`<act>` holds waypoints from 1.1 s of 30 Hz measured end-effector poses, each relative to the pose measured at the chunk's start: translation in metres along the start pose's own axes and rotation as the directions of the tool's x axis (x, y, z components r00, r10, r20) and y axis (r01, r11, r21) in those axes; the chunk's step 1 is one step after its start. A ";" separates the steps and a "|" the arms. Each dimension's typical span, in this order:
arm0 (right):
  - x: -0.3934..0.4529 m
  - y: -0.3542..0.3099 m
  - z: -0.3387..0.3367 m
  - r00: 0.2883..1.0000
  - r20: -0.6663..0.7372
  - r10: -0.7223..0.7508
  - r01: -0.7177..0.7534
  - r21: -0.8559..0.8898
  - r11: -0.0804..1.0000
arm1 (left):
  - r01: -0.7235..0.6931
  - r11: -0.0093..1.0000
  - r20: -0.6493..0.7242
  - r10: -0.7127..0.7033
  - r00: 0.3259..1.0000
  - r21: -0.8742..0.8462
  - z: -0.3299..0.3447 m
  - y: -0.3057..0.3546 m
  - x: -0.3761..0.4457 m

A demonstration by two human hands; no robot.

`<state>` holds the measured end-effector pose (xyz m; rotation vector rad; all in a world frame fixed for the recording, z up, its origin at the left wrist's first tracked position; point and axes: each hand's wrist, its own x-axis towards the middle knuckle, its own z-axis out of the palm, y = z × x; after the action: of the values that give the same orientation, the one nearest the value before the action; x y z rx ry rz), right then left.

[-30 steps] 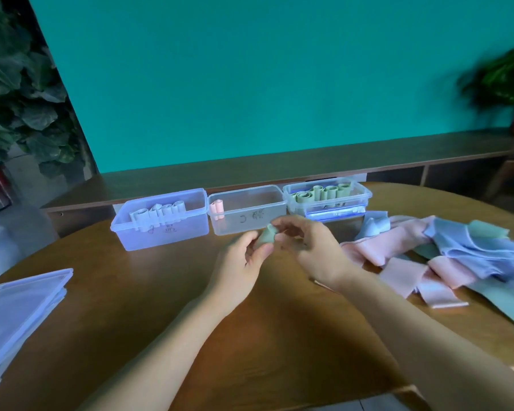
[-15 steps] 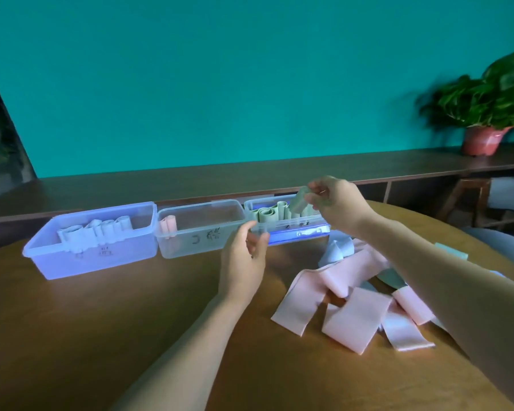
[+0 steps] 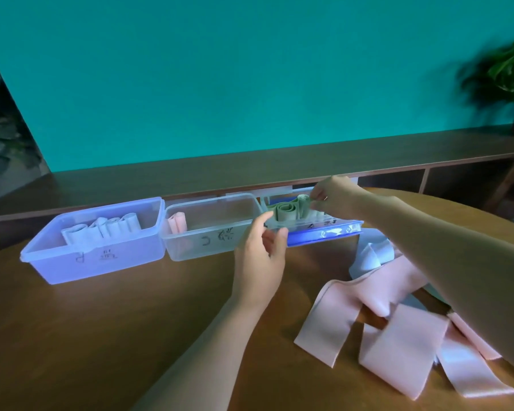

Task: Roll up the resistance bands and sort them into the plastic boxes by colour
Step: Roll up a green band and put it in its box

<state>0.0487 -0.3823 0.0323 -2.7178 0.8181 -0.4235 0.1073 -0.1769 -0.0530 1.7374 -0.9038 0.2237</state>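
A rolled green band (image 3: 304,200), standing on end, is pinched in the right hand (image 3: 333,197) directly over the green box (image 3: 324,225), at its far side. Other green rolls (image 3: 284,212) fill that box's left end. The left hand (image 3: 260,256), fingers loosely parted and empty, hovers just before it. Left of the green box, the clear box (image 3: 211,241) holds one pink roll (image 3: 177,222), and the blue box (image 3: 95,262) several pale rolls (image 3: 101,231). Loose pink bands (image 3: 398,330) lie on the worktop (image 3: 86,336).

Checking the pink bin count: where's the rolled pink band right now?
In the head view, the rolled pink band stands at the left end of the clear middle box, next to the blue box, left of both hands.
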 end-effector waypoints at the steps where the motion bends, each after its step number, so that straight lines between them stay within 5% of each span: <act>1: 0.002 0.000 0.002 1.000 0.010 -0.004 0.004 -0.002 1.000 | 0.004 1.000 0.006 -0.004 1.000 0.001 0.000 0.000 0.000; 33: 0.008 -0.008 0.009 0.996 -0.003 0.094 -0.093 0.137 0.986 | 0.005 1.000 0.053 -0.005 0.999 0.010 0.002 -0.003 -0.001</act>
<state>0.0620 -0.3793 0.0285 -2.5427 0.8810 -0.4547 0.1086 -0.1775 -0.0566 1.7616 -0.9384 0.1797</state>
